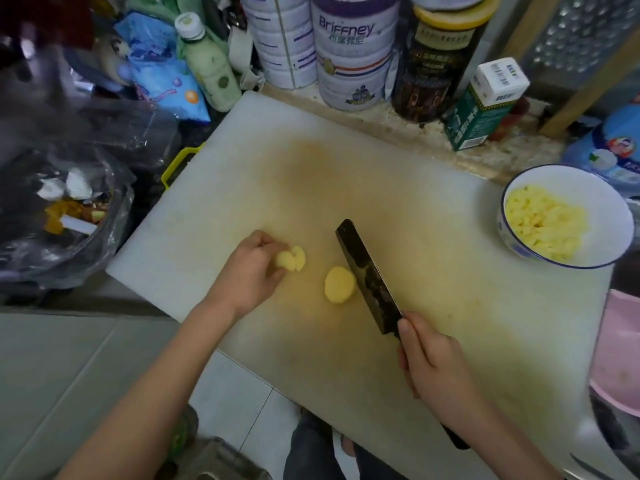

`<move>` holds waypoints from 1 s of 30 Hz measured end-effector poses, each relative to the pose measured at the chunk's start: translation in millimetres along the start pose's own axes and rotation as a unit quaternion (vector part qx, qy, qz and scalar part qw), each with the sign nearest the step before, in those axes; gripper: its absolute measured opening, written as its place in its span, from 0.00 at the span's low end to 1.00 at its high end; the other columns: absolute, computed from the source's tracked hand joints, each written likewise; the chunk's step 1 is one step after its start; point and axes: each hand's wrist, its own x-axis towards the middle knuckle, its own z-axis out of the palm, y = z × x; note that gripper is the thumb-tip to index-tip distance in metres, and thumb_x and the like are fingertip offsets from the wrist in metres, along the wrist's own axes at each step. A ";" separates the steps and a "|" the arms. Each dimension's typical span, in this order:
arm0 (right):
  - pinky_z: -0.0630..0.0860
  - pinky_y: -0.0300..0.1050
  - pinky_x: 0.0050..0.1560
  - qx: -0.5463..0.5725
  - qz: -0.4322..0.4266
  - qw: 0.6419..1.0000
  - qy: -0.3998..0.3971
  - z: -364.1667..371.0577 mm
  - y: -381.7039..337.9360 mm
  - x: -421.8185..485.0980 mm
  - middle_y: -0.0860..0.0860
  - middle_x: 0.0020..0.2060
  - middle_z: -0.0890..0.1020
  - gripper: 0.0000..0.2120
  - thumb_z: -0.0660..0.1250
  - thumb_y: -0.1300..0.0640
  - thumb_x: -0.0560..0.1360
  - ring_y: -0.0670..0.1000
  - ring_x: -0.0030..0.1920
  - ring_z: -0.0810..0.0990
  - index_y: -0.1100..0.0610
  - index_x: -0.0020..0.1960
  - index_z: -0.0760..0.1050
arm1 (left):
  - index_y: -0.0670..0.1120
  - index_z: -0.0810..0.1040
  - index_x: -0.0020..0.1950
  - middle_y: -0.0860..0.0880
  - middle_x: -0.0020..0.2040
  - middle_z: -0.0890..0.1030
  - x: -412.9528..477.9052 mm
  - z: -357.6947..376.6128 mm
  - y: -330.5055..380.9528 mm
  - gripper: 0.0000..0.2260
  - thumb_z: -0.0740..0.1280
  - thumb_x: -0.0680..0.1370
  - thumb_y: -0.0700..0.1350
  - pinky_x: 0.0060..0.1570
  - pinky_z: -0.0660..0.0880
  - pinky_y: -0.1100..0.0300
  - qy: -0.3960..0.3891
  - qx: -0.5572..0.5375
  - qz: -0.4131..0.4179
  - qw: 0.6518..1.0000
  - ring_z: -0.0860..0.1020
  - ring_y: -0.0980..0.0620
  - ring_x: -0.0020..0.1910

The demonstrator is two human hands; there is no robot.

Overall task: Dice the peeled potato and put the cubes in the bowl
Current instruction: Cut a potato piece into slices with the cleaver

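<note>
Head view looks down on a white cutting board (311,168), stained yellowish across its middle, lying on a counter. The left hand (249,275) rests on the near left part of the board, its fingers curled round a small fanned stack of potato slices (294,259) and pinching them at the fingertips. Just to the right of that stack, apart from it, a rounded potato piece (339,285) lies on the board. The dark blade of a knife (367,278) runs along the right side of this piece, touching or almost touching it; motion blur makes it hard to tell whether the edge rests on the board. The right hand (433,362) is wrapped tight round the knife's handle, thumb laid forward toward the blade's heel, and the handle's dark end sticks out behind the wrist.

At the board's far right corner stands a white bowl (602,209) with a blue rim, holding a heap of yellow potato cubes (543,220) well apart from both hands. Behind the board stand a white tin (353,53) with purple lettering, a dark jar (436,64) with a yellow lid and a tilted green carton (481,112). A pale green bottle (211,71) leans at the board's far left corner. A rubbish bag (69,209) with scraps sits to the left, and a pink basin (620,351) shows at the right edge.
</note>
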 end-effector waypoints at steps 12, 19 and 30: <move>0.73 0.58 0.30 -0.033 0.000 0.999 -0.010 -7.8 0.7 1.2 0.61 0.28 0.74 0.11 0.51 0.45 0.78 0.58 0.27 0.72 0.46 0.47 0.71 | 0.46 0.80 0.46 0.50 0.45 0.78 10.0 -9.5 -3.8 0.07 0.74 0.72 0.39 0.47 0.74 0.58 0.005 -0.067 0.027 0.997 0.76 0.51 0.43; 0.72 0.60 0.31 -0.040 0.001 0.999 -0.008 -7.4 1.2 2.5 0.61 0.28 0.74 0.13 0.51 0.43 0.77 0.59 0.27 0.72 0.49 0.46 0.71 | 0.44 0.78 0.52 0.51 0.48 0.74 31.9 -14.6 3.3 0.13 0.76 0.69 0.38 0.48 0.72 0.57 -0.055 -0.032 0.082 0.995 0.74 0.51 0.44; 0.70 0.58 0.30 -0.030 0.008 0.999 0.012 -3.4 -2.3 -5.0 0.61 0.27 0.72 0.14 0.50 0.41 0.76 0.59 0.26 0.71 0.47 0.44 0.70 | 0.47 0.79 0.48 0.51 0.42 0.78 15.7 -8.0 -0.4 0.05 0.72 0.73 0.44 0.44 0.74 0.57 -0.001 -0.054 0.014 0.998 0.76 0.51 0.42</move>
